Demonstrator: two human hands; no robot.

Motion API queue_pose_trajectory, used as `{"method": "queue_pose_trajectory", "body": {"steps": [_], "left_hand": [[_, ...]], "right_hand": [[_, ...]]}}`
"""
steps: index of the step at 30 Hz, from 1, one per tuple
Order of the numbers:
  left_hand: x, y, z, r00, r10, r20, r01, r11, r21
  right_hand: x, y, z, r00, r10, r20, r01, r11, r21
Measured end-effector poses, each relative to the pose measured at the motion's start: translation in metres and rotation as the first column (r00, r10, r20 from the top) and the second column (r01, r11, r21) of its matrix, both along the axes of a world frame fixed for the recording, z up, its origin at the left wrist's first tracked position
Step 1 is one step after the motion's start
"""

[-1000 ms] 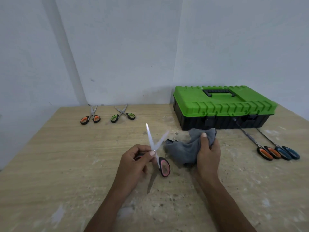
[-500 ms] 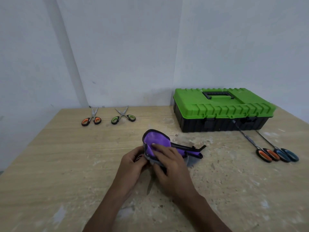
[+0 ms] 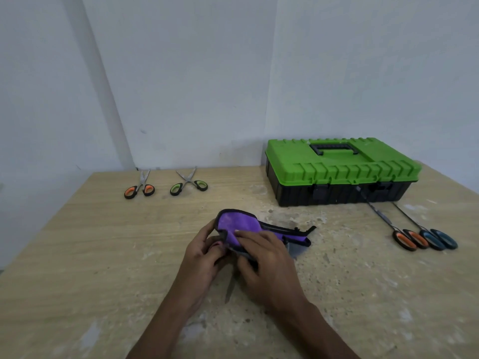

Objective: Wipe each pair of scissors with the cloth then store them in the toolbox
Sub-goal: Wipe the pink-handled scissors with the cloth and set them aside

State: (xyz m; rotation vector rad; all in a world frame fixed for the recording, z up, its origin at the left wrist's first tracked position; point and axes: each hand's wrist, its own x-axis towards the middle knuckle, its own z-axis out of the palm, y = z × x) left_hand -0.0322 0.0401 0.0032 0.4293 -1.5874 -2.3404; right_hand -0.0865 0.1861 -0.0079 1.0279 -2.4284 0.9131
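Observation:
My left hand (image 3: 204,255) grips the pink-handled scissors (image 3: 216,244) by the handle; only a sliver of pink shows between my fingers. My right hand (image 3: 261,260) presses the cloth (image 3: 241,224), purple on one face and grey on the other, folded around the blades, which are hidden. The green-lidded black toolbox (image 3: 339,172) stands shut at the back right. Orange-handled scissors (image 3: 140,187) and green-handled scissors (image 3: 188,183) lie at the back left. Long orange-handled scissors (image 3: 408,238) and blue-handled scissors (image 3: 438,238) lie on the right, tips against the toolbox.
The wooden table (image 3: 90,255) meets white walls at the back. Its left edge runs diagonally from the back left corner toward me. Pale scuffs mark the surface around my hands.
A second ago my left hand held the scissors up, blades spread, with the cloth bunched in my right hand beside them. Now the cloth is wrapped over the blades and both hands are together.

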Motion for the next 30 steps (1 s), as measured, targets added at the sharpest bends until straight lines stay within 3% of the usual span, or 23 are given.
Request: {"method": "queue_pose_trajectory", "body": {"steps": [17, 21, 25, 28, 30], "left_hand": [[0.003, -0.002, -0.001, 1.000, 0.024, -0.010, -0.025, 0.999, -0.041], [0.004, 0.001, 0.003, 0.998, 0.044, -0.043, -0.044, 0.999, 0.014], [0.004, -0.002, 0.006, 0.994, 0.091, -0.056, -0.083, 0.987, 0.134], [0.004, -0.004, 0.010, 0.992, 0.106, -0.063, -0.089, 0.968, 0.236], [0.004, -0.004, 0.011, 0.993, 0.101, -0.054, -0.082, 0.958, 0.276]], "right_hand": [[0.002, 0.000, 0.002, 0.996, -0.035, 0.083, 0.039, 0.998, -0.048], [0.003, 0.002, 0.005, 0.962, -0.027, 0.273, 0.101, 0.960, -0.261], [-0.008, 0.012, 0.011, 0.888, -0.002, 0.460, 0.277, 0.800, -0.533], [-0.013, 0.014, 0.010, 0.873, 0.015, 0.488, 0.309, 0.756, -0.577], [-0.011, 0.012, 0.006, 0.874, 0.054, 0.484, 0.246, 0.808, -0.535]]}}
